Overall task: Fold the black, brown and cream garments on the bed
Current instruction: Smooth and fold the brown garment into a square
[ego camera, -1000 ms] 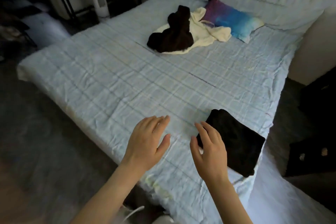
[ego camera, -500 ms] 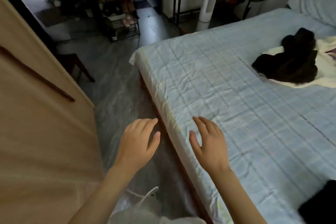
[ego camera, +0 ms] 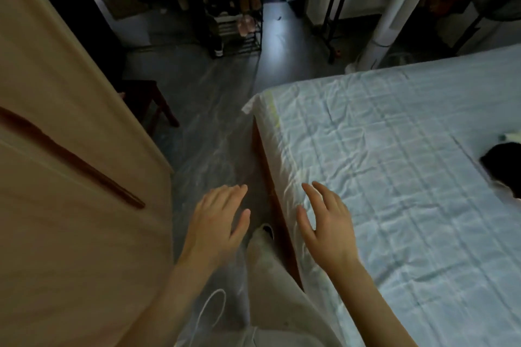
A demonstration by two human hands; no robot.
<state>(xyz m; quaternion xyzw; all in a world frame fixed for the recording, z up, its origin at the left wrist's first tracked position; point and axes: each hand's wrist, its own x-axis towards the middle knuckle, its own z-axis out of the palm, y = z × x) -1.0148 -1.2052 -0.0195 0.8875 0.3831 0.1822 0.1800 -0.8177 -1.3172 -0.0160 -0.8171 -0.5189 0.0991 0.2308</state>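
Note:
The bed (ego camera: 394, 177) with its pale blue checked sheet fills the right side. At the far right edge only a dark tip of the brown garment (ego camera: 504, 160) shows, with a sliver of the cream garment (ego camera: 511, 136) above it. The folded black garment is out of view. My left hand (ego camera: 217, 222) hovers over the floor beside the bed, fingers spread and empty. My right hand (ego camera: 327, 225) hovers above the bed's near corner edge, fingers spread and empty.
A tan wooden wardrobe door (ego camera: 70, 177) stands close on the left. A narrow strip of grey floor (ego camera: 214, 132) runs between it and the bed. A dark stool (ego camera: 146, 101), a shoe rack (ego camera: 236, 25) and a white pole (ego camera: 392, 8) lie beyond.
The view has swung left, away from the bed. The folded black garment has left the frame and the brown and cream pile has slid to the right edge. Both hands stay empty.

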